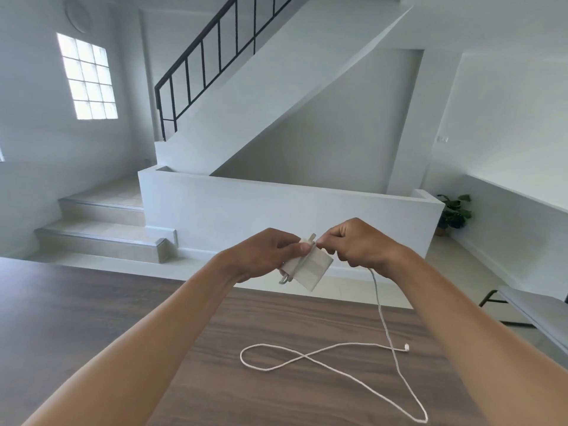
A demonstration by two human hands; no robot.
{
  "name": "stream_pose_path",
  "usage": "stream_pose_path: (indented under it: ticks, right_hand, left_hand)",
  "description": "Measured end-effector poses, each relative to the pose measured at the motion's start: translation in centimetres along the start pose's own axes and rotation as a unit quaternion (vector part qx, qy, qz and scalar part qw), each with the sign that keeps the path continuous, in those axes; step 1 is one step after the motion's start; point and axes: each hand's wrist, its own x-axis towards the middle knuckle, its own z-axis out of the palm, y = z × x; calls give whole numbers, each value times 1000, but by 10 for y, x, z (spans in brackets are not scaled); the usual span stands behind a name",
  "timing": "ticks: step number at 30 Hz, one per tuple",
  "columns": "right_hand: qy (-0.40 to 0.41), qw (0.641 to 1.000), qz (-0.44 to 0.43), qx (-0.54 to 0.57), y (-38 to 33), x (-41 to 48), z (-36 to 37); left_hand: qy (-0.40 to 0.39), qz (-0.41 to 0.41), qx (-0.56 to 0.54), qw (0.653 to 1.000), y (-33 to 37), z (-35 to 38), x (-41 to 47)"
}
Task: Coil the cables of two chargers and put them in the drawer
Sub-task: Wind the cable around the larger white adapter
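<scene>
With forearms stretched forward, the left hand (265, 254) grips the charger (314, 269), the right hand (360, 245) pinches its cable (382, 315).

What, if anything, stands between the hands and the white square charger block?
Nothing visible. The left hand grips the white square charger block, and the right hand pinches its thin white cable at the block's top edge.
</scene>
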Motion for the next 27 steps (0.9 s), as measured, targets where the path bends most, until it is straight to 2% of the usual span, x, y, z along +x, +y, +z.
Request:
stream_pose_path:
  ticks: [3,6,10,14,20,27]
  right_hand:
    - [25,999,-6,-33,-2,1,5]
    - [108,988,-52,-99,0,1,16]
    - [235,957,-106,-132,4,-4,37]
    - [309,926,-153,-150,15,-7,52]
    - [357,899,-212,-138,30,-12,76]
    - [385,885,-263,-12,46,-14,84]
  left_hand:
    - [34,-13,-8,999,-4,1,5]
    - [71,-18,-34,997,-4,5,11]
    - [123,-16,-81,989,0,9,22]
    - [161,-21,-123,979,7,14,32]
    - [203,-73,-231,949,14,12,45]
    - [192,-87,-293,933,17,17,43]
